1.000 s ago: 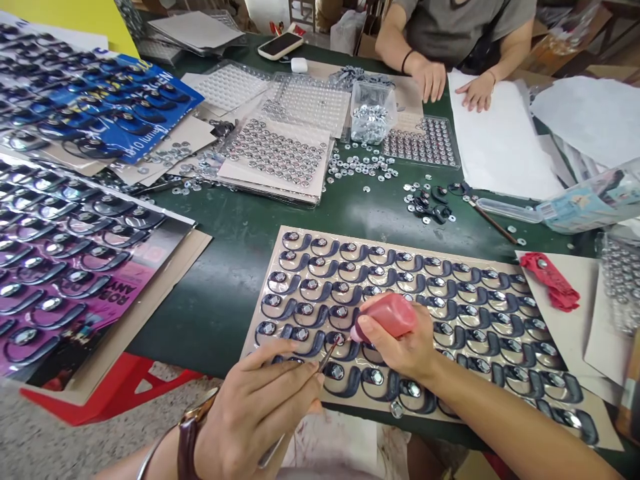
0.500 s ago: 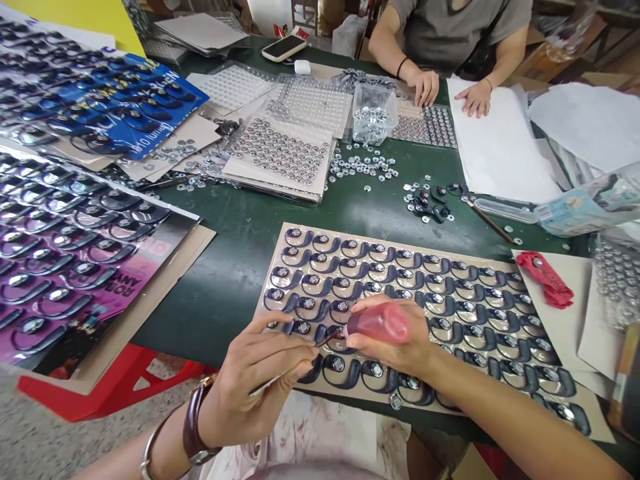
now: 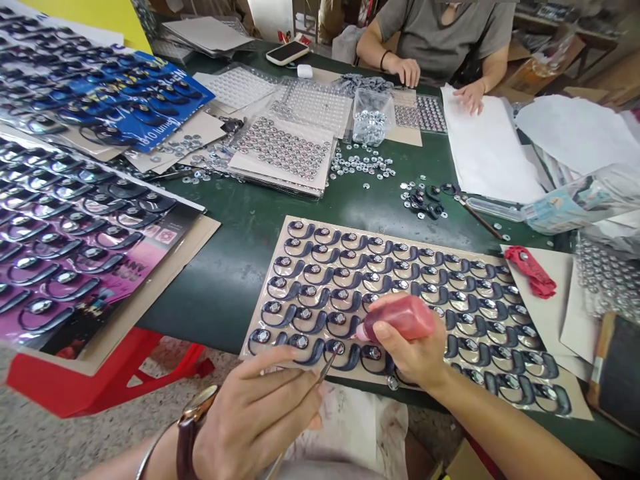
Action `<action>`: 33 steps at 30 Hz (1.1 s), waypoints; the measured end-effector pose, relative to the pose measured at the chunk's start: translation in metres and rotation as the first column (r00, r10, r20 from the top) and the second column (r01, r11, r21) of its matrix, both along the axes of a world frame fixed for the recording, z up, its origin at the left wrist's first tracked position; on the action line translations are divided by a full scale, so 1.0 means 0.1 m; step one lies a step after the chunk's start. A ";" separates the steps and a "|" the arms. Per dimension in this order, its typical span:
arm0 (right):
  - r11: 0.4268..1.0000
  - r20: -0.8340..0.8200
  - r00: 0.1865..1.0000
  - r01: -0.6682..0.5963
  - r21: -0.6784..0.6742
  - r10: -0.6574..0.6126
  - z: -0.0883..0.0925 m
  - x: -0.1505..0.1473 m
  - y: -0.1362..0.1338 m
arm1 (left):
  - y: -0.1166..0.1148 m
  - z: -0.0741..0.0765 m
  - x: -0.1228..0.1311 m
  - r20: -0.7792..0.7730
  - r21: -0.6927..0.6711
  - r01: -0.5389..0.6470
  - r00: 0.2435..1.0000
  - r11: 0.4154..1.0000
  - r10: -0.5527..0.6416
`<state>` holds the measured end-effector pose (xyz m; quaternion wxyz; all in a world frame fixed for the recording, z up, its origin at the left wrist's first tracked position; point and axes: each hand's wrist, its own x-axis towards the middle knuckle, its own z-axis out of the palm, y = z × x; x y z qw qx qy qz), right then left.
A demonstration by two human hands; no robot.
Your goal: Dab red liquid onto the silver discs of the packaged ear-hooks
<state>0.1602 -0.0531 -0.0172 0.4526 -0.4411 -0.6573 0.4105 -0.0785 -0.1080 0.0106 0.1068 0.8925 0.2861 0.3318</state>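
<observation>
Closed round a thin pointed tool [image 3: 327, 365], perhaps a fine brush, my left hand [image 3: 265, 413] is low at the front edge of the board. The tool's tip meets a silvery round piece in the front row. My right hand [image 3: 417, 357] grips a small red squeeze bottle [image 3: 403, 317], tilted with its nozzle to the left, just above and right of that tip. Under both hands lies a cardboard sheet [image 3: 250, 327] covered in clear film, bearing rows of dark curved pieces [image 3: 309, 319] with shiny round heads.
Similar filled sheets [image 3: 100, 267] are stacked at the left. Loose metal discs [image 3: 363, 163], a clear tub [image 3: 373, 117] and trays of round pieces [image 3: 283, 150] lie beyond. A red crumpled cloth [image 3: 530, 270] is at right. Across the table a co-worker's hand [image 3: 470, 98] rests on white paper [image 3: 493, 147].
My left hand and the tool have moved down toward the front row. The bottle has shifted right and tilted, its nozzle now apart from the tool tip. The co-worker's hand has lifted off the tray.
</observation>
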 end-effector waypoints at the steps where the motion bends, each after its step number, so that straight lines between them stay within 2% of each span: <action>1: 1.000 -0.001 1.000 -0.008 0.017 0.008 -0.04 -0.02 -0.02 | -0.02 -0.01 0.00 -0.013 0.003 0.011 1.000 1.000 -0.011; 7: 0.987 0.089 0.994 -0.073 0.144 0.060 -0.06 -0.07 -0.01 | -0.09 -0.09 0.02 -0.035 0.019 0.006 0.999 1.000 -0.005; 13: 0.976 0.109 0.988 -0.125 0.181 0.107 -0.05 -0.10 0.00 | -0.11 -0.06 0.06 -0.046 0.046 0.002 0.999 0.999 0.000; 23: 0.959 0.179 0.984 -0.058 0.277 0.008 -0.05 -0.11 0.01 | -0.11 -0.06 0.03 -0.083 0.039 0.014 0.996 0.999 -0.011; 33: 0.978 0.172 0.985 -0.032 0.207 -0.005 -0.03 -0.09 0.00 | -0.12 -0.06 0.02 -0.090 0.019 0.004 0.996 1.000 -0.002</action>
